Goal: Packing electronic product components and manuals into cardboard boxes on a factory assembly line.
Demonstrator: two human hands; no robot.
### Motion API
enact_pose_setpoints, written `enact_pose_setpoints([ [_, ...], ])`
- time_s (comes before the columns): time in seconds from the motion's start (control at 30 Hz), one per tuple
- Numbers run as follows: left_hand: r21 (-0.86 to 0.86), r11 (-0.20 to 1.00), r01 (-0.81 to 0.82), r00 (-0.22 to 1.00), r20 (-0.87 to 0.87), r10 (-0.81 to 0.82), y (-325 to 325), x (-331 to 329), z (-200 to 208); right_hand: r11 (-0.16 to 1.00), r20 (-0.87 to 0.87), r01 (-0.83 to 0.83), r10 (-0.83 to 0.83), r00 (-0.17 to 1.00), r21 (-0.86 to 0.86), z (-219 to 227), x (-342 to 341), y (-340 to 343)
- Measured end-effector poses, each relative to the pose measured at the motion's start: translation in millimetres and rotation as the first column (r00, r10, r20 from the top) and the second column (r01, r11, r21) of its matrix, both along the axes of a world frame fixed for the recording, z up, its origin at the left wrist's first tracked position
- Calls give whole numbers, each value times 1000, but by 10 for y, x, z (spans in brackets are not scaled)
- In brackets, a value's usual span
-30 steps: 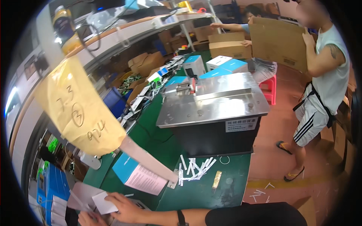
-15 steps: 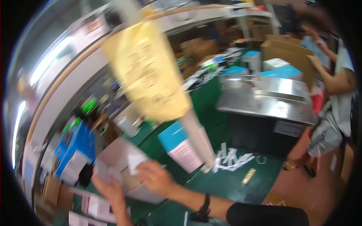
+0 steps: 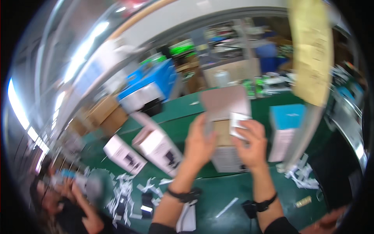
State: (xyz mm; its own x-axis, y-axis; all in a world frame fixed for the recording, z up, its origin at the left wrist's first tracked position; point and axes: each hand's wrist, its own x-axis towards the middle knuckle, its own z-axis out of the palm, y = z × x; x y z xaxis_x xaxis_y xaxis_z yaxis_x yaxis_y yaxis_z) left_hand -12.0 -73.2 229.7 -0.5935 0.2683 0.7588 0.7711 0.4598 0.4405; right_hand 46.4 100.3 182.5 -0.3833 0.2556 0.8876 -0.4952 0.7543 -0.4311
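An open carton stands in front of me on the green bench, its lid flap raised at the back and brown cardboard inside. My left hand is closed on the carton's left side; motion blurs its fingers. At the right side of the opening, my right hand pinches a small white folded piece, which looks like paper or card. The carton's lower front faces me between the two wrists. Each wrist wears a black strap.
Two pale cartons, one open and one farther left, stand left on the bench. Paper strips lie nearer. Rightward are a blue-topped box and a post with yellow paper. Another person is at lower left.
The view has swung left, so the carton and both hands now sit near the middle. My right hand keeps the white piece at the carton; my left stays on its side.
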Motion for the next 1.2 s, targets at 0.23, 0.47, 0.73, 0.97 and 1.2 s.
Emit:
enact_pose_setpoints([
  [0.23,-7,996,84,995,52,-83,401,-26,-272,848,119,-338,416,901,-408,-204,-132,547],
  [0.47,242,957,-160,883,469,29,585,-342,-464,866,247,-316,427,870,-387,-265,-289,698],
  [0.73,641,736,216,844,256,-471,586,-379,-577,896,144,-359,405,903,-262,-115,-162,568],
  [0.97,328,817,474,876,-75,-477,279,-193,-478,936,-93,-347,341,936,-61,-197,-164,491],
  [1.2,414,732,541,792,41,-609,460,-259,-649,923,-8,-383,384,923,45,-195,-15,719],
])
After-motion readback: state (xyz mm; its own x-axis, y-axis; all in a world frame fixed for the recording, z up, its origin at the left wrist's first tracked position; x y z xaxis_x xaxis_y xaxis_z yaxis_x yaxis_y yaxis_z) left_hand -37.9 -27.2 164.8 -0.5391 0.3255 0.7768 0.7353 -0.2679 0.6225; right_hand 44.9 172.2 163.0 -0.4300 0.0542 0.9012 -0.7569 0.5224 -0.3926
